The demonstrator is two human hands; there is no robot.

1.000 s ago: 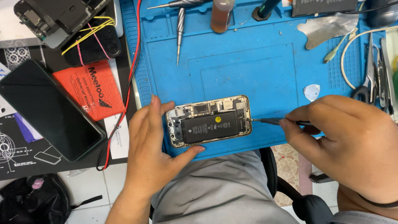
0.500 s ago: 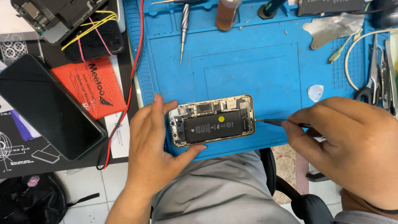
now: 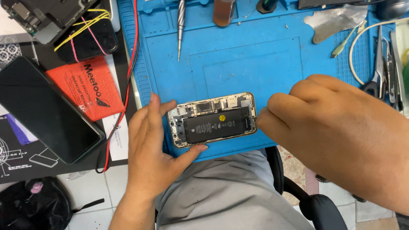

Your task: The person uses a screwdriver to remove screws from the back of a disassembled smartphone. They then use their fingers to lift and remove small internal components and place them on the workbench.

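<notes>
Since half a second ago the right hand (image 3: 336, 127) has closed in, curled fingertips now touching the opened phone's (image 3: 213, 119) right end, its grip hidden, while the left hand (image 3: 153, 147), spread wide, braces the phone on the blue mat (image 3: 255, 55).

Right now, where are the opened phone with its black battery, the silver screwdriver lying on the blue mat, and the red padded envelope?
Opened phone (image 3: 211, 120), head view, on its black battery.
Silver screwdriver (image 3: 181, 19), head view, on its ridged handle.
Red padded envelope (image 3: 83, 87), head view, on its middle.
</notes>
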